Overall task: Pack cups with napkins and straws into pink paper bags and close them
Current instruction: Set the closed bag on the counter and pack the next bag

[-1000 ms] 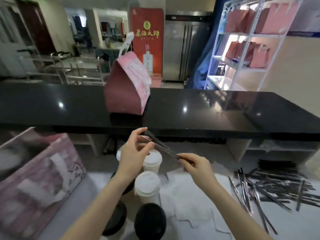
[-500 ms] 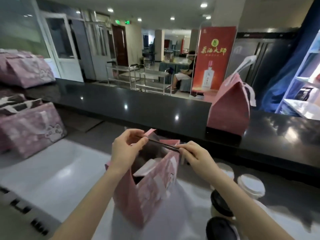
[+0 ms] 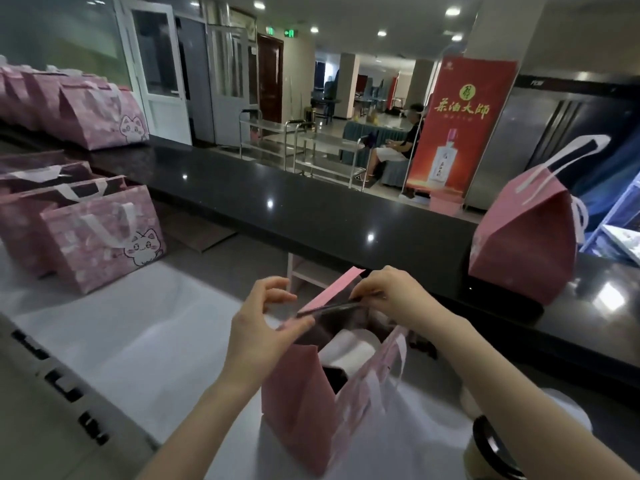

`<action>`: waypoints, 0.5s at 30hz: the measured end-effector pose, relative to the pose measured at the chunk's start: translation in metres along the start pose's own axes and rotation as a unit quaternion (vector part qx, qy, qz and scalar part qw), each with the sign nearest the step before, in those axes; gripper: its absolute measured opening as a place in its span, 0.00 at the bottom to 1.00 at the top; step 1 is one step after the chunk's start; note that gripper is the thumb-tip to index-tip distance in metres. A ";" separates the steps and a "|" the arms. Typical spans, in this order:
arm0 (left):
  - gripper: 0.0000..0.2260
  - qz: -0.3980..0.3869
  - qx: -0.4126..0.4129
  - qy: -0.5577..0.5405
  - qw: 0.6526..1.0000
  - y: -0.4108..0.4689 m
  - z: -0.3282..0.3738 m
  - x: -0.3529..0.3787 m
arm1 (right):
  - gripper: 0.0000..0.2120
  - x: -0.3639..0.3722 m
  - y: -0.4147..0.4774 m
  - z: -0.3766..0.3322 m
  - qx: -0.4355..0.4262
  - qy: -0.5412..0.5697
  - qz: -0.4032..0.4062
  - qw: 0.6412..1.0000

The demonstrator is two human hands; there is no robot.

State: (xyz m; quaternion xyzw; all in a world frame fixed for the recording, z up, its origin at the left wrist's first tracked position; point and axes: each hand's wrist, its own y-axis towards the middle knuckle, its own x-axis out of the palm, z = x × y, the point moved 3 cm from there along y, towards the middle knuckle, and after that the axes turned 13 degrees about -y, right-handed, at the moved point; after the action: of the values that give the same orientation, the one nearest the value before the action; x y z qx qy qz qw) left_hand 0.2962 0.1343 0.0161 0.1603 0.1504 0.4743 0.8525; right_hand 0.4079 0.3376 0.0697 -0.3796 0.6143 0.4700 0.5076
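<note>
Both grips pinch dark wrapped straws (image 3: 332, 308): your left grip (image 3: 259, 330) at left rim of open pink bag (image 3: 298, 410), right grip (image 3: 394, 292) at its right rim, straws lying across bag mouth. Bag stands on white bench (image 3: 138, 341); white-lidded cup (image 3: 349, 348) inside bag. Straws likely light, thin, slick in wrap, easily bent, so hold near ends and tip one end down beside cup. Bag paper looks thin and creasable; take top flap edges when closing.
</note>
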 end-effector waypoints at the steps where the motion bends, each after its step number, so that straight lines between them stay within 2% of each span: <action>1: 0.23 -0.012 0.004 0.031 0.999 -0.006 -0.004 0.001 | 0.09 0.001 0.004 0.003 -0.006 -0.006 -0.016 1.000; 4: 0.16 -0.054 -0.016 0.100 0.993 -0.026 -0.015 0.008 | 0.09 0.013 0.011 0.005 -0.023 -0.041 -0.085 0.995; 6: 0.15 -0.061 -0.049 0.128 0.989 -0.036 -0.020 0.014 | 0.10 0.022 0.014 0.003 -0.032 -0.026 -0.118 0.992; 15: 0.30 -0.135 -0.120 0.154 0.971 -0.040 -0.011 0.000 | 0.09 0.020 0.027 -0.014 -0.100 0.071 -0.137 0.983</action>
State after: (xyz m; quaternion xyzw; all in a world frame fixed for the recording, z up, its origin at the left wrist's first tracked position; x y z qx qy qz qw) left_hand 0.3217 0.1157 -0.0106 -0.0398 0.2421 0.3885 0.8882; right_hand 0.3747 0.3322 0.0564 -0.5413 0.5408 0.4266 0.4822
